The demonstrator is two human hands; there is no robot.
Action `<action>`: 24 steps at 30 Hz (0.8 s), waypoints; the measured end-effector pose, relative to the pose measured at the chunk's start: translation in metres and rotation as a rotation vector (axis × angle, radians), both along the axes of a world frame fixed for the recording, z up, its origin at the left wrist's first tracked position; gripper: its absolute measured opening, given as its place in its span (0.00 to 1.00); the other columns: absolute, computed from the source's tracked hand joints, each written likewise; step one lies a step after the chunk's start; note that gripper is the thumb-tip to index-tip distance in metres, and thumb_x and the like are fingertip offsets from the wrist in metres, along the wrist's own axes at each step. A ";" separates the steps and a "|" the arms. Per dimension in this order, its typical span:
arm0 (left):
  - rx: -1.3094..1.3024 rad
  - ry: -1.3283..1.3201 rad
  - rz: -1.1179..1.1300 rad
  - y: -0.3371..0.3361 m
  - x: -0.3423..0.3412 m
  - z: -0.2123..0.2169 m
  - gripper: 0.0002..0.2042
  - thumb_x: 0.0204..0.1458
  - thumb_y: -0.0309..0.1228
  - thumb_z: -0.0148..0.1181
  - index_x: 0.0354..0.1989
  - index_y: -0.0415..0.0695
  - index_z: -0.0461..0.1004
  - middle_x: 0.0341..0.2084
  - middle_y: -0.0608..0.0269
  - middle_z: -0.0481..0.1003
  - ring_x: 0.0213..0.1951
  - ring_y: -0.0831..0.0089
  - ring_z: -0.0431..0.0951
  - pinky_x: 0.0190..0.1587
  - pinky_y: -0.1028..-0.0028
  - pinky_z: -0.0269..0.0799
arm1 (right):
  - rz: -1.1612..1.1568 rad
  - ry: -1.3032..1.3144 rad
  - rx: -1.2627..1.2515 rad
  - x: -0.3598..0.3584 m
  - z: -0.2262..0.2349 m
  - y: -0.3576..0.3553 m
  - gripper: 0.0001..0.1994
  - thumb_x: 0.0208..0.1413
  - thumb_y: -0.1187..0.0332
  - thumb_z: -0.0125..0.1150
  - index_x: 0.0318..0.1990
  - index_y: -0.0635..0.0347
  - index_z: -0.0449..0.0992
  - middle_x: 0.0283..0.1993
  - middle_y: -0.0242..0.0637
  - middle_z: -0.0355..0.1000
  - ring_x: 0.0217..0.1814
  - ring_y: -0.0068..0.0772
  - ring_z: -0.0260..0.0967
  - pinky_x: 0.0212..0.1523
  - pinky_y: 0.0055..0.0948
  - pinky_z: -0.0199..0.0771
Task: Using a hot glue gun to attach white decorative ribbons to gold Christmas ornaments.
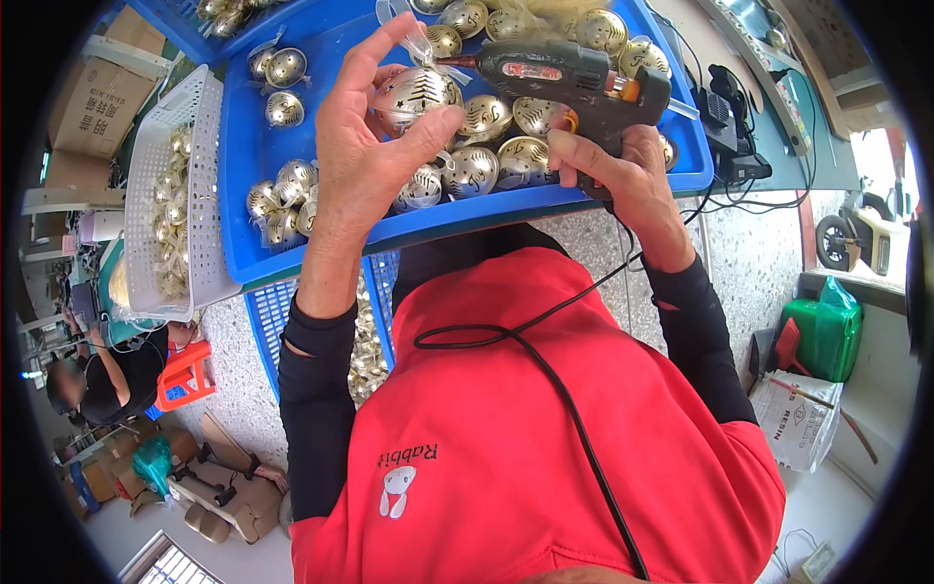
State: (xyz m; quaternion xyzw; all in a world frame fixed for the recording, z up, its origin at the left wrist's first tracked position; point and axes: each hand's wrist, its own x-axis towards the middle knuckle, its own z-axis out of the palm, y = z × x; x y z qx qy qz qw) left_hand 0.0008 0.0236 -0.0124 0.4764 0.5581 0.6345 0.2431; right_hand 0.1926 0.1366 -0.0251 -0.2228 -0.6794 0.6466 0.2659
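My left hand [375, 146] is closed around a round gold bell [418, 102] with cut-out patterns, holding it up over the blue tray [574, 201]. A sheer pale ribbon [416, 44] rises from the bell's top, beside my raised fingers. In my right hand [628, 175] is a dark glue gun [545, 70], its fingers wrapped round the handle. The gun's nozzle points left and meets the ribbon at the bell's top; whether it touches cannot be made out. More gold bells [474, 173] with ribbons lie in the tray below both hands.
A white perforated basket [146, 195] of small gold bells stands left of the tray. The gun's black cable [559, 389] loops across my red apron [584, 457]. Cables and a black device [730, 122] lie at right. A co-worker [107, 375] sits far left.
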 end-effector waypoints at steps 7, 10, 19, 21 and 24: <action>0.041 0.037 -0.005 0.002 0.002 0.000 0.33 0.39 0.24 0.66 0.58 0.40 0.61 0.55 0.57 0.65 0.46 0.77 0.68 0.52 0.76 0.64 | 0.004 -0.012 -0.001 0.001 0.001 -0.002 0.11 0.50 0.63 0.60 0.36 0.59 0.72 0.23 0.29 0.69 0.21 0.14 0.63 0.20 0.13 0.54; 0.050 0.081 0.001 0.003 -0.002 -0.002 0.34 0.39 0.24 0.66 0.58 0.39 0.61 0.55 0.56 0.65 0.46 0.77 0.68 0.51 0.76 0.65 | 0.024 -0.035 -0.054 0.001 0.004 0.000 0.10 0.50 0.64 0.59 0.36 0.60 0.73 0.24 0.31 0.71 0.21 0.15 0.63 0.20 0.14 0.55; 0.057 0.047 0.000 0.004 0.003 0.002 0.34 0.39 0.21 0.65 0.59 0.39 0.60 0.55 0.56 0.64 0.46 0.76 0.69 0.49 0.78 0.68 | 0.017 0.041 -0.045 0.001 0.006 -0.001 0.10 0.51 0.64 0.58 0.35 0.63 0.73 0.28 0.35 0.73 0.19 0.16 0.62 0.22 0.16 0.57; 0.085 0.053 0.001 0.004 0.005 0.002 0.33 0.40 0.21 0.65 0.59 0.39 0.60 0.55 0.55 0.64 0.46 0.75 0.69 0.48 0.78 0.68 | 0.028 0.034 -0.060 0.000 0.001 0.002 0.10 0.51 0.65 0.58 0.35 0.63 0.73 0.28 0.35 0.73 0.19 0.16 0.61 0.22 0.16 0.57; 0.089 -0.007 -0.008 0.004 0.004 0.000 0.34 0.40 0.21 0.64 0.60 0.39 0.58 0.55 0.55 0.63 0.47 0.74 0.69 0.49 0.76 0.69 | 0.034 0.013 -0.054 -0.001 0.001 0.000 0.09 0.52 0.65 0.57 0.35 0.63 0.73 0.26 0.34 0.72 0.19 0.15 0.60 0.22 0.16 0.56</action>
